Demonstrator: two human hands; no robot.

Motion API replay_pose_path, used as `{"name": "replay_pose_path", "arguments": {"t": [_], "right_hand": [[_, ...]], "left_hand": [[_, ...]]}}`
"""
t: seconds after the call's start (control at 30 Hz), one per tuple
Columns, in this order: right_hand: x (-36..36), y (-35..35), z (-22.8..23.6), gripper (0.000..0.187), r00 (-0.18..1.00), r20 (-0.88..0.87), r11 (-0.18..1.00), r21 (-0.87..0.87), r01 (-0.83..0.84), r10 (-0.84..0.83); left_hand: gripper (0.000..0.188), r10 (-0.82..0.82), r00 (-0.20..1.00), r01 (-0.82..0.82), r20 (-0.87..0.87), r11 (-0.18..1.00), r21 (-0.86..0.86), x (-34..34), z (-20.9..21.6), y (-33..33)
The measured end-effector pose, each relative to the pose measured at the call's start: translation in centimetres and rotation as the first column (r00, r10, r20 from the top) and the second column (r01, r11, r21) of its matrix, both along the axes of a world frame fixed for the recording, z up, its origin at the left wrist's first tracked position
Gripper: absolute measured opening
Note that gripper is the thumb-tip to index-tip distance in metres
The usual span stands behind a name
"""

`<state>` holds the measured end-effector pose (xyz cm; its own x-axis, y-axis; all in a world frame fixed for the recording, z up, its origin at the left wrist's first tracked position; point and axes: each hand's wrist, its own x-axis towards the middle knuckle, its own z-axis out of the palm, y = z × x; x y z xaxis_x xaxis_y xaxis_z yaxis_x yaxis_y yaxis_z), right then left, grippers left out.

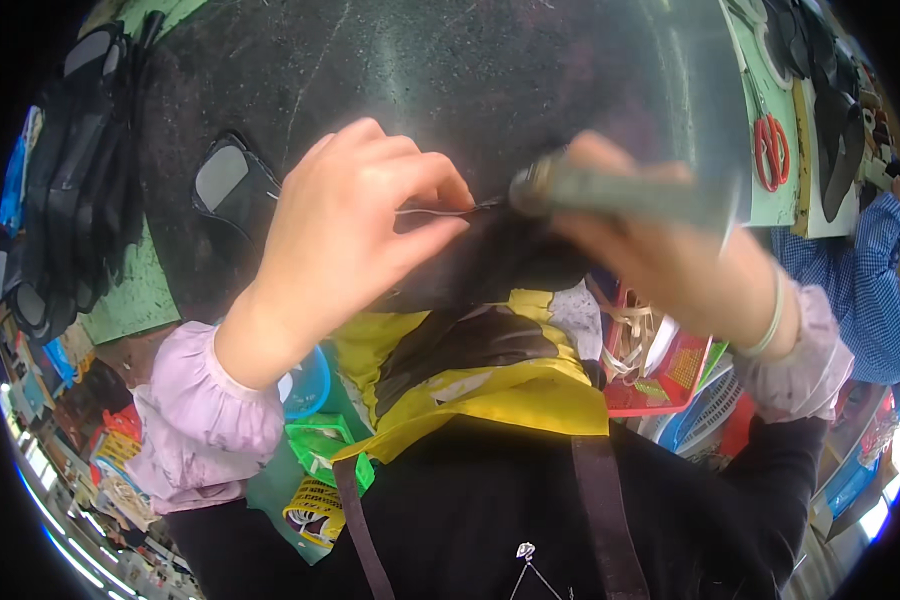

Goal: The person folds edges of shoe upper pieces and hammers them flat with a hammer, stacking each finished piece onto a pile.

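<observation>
My left hand (355, 205) is over the dark work surface, thumb and fingertips pinched on the edge of a thin dark piece (435, 211). The rest of that piece is hard to separate from the black material (510, 262) below it. My right hand (635, 215) is smeared by motion, its fingers wrapped round a thick grey-green bar-shaped tool (630, 192). The rounded end of the tool lies close to the right end of the thin piece; I cannot tell whether they touch. A black piece with a grey oval patch (222, 180) lies left of my left hand.
Black pieces (80, 170) are stacked at the left. Red-handled scissors (771, 150) lie on the green surface at the right. Below the work surface are a red basket (685, 375), a blue round container (310, 385) and a green basket (320, 440). A person in a blue checked sleeve (882, 275) is at the far right.
</observation>
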<state>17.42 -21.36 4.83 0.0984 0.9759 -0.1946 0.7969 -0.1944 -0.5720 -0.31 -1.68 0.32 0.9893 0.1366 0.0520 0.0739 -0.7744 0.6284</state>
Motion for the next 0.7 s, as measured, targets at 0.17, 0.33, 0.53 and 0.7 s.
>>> {"name": "replay_pose_path", "arguments": {"t": [0.17, 0.33, 0.53, 0.7], "right_hand": [[-1.8, 0.5, 0.1, 0.030, 0.995, -0.078, 0.998, 0.020, -0.064, 0.065], [-1.0, 1.4, -0.3, 0.023, 0.998, -0.059, 0.992, 0.126, -0.024, 0.031], [-1.4, 0.7, -0.9, 0.030, 0.976, 0.004, 0.974, 0.070, -0.216, 0.216], [1.9, -1.5, 0.6, 0.037, 0.983, -0.090, 0.963, 0.203, 0.177, -0.162]], "left_hand": [[0.019, -0.163, 0.966, 0.092, 0.200, 0.941, 0.325, -1.1, 0.0, -0.5], [0.022, -0.039, 0.998, 0.039, 0.038, 0.999, 0.005, -2.4, -0.6, 1.0], [0.016, -0.055, 0.992, 0.044, 0.116, 0.994, 0.100, -2.3, -0.4, 0.7], [0.014, 0.061, 0.961, -0.091, 0.272, 0.991, 0.102, 1.6, -2.2, -3.2]]}}
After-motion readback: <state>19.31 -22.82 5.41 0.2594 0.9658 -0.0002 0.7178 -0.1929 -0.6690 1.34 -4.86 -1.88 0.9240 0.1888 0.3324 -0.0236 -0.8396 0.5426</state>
